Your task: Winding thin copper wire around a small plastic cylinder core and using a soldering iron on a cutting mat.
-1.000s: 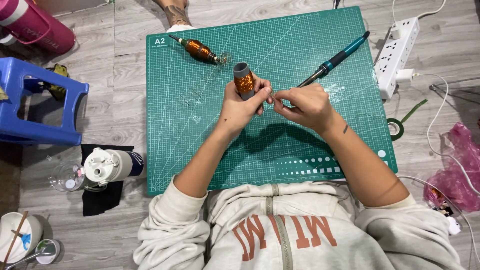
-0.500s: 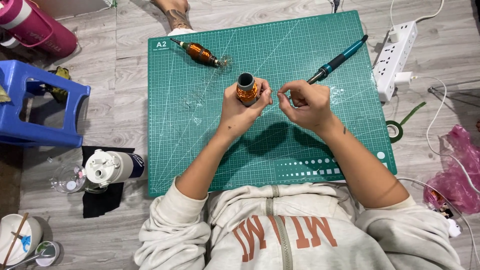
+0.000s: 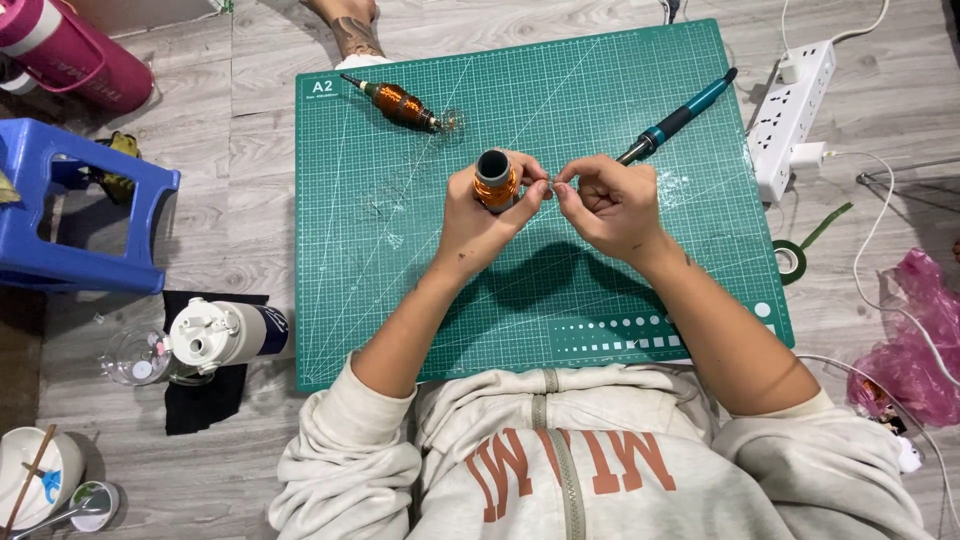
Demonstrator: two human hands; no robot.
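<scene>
**Both hands up on one copper coil**

Left hand [image 3: 478, 222] is wrapped around a coil [image 3: 497, 183], holding it upright just above the middle of the green mat [image 3: 420, 300]. Right hand [image 3: 608, 205] sits right beside it with fingertips pinched together next to the coil's side. Whatever they're pinching is too thin to make out, probably a wire, but I can't tell. Left palm hides the bottom of the coil.

So what shows of it: orange-copper winding, shiny, with a dark grey round end facing the camera, hollow-looking in the centre.

Counting stuff: two coils total, the second coil [image 3: 400, 102] lying on its side near the mat's top left corner, with a thin dark tip sticking out. One teal tool [image 3: 680, 118] lies diagonally on the mat, its lower end hidden behind the right hand. One white power strip [image 3: 795, 115] off the mat's right edge, one roll of green tape [image 3: 789, 260] below it. Left side has one blue stool [image 3: 80, 215], cut off by the frame, and one white bottle [image 3: 225, 335] lying on the floor.
</scene>
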